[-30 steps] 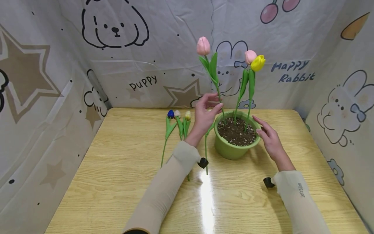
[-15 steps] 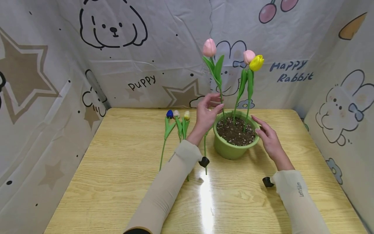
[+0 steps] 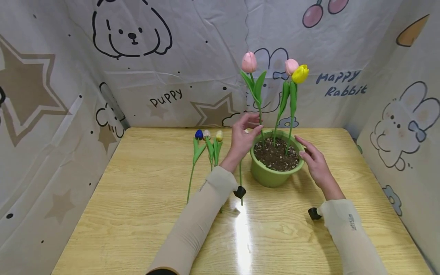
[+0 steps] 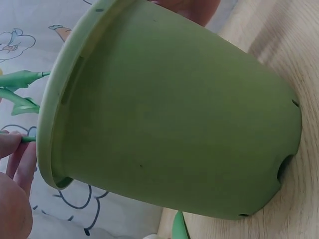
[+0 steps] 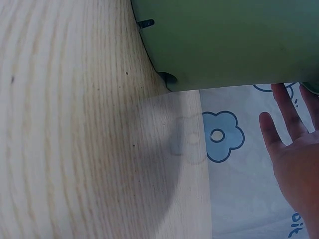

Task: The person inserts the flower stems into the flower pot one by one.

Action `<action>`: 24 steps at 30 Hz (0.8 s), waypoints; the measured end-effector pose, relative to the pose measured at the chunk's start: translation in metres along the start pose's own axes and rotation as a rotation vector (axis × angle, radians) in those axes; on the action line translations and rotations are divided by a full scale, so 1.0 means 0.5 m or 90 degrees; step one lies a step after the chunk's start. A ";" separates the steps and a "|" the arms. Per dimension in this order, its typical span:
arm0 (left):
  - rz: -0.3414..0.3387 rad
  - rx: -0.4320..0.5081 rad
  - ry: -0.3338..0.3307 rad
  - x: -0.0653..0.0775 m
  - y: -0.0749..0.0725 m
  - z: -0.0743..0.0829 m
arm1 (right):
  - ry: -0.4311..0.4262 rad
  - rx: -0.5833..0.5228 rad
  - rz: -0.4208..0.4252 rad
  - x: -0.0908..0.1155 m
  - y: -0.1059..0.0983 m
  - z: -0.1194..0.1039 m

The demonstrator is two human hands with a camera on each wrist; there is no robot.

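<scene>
Pink tulip (image 3: pixel 249 63) upright in green pot (image 3: pixel 269 177)

The pot is smooth, matte and round, tapering to a notched base beneath a thick rim. Its soil (image 3: pixel 275 162) is dark and crumbly, flecked with pale grains. The surface (image 3: pixel 130 221) shows light, streaked wood grain with a glossy glare; behind hangs creased cloth (image 3: pixel 199 26) printed with doodles.

The pink tulip has a smooth egg-shaped bloom, pointed leaves and a thin stem, which leans slightly and meets the soil at the pot's left. The left grip (image 3: pixel 241 138) pinches that stem just above the rim, thumb against fingers. The right grip (image 3: pixel 315 162) is spread, fingers mostly straight, touching the pot's right side rather than clasping it. A yellow tulip (image 3: pixel 300 74) also stands in the soil.
</scene>
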State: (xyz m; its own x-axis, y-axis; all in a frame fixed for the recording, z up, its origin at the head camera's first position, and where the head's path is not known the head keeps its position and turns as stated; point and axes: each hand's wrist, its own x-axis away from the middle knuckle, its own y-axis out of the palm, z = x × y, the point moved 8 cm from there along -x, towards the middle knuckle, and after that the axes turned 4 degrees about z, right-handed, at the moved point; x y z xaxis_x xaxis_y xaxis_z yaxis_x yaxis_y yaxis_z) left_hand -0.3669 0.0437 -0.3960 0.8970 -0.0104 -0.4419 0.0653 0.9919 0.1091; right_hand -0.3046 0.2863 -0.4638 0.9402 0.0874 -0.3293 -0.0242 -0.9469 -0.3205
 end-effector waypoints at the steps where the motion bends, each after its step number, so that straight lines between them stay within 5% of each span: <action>1: 0.000 -0.004 0.001 0.001 -0.001 0.000 | -0.001 -0.002 -0.002 -0.001 0.002 0.000; 16: -0.045 -0.071 -0.003 0.026 0.022 -0.026 | 0.006 0.006 -0.007 0.001 0.001 0.002; 24: -0.065 -0.133 0.035 0.032 0.023 -0.030 | 0.008 -0.012 -0.006 0.002 0.004 0.000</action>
State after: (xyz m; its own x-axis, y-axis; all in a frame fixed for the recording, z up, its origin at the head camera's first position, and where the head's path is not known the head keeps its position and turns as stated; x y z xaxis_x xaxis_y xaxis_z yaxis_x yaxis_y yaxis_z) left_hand -0.3585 0.0568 -0.4151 0.8647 -0.1114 -0.4897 0.0579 0.9907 -0.1232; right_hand -0.3038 0.2846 -0.4646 0.9443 0.0925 -0.3158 -0.0094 -0.9517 -0.3069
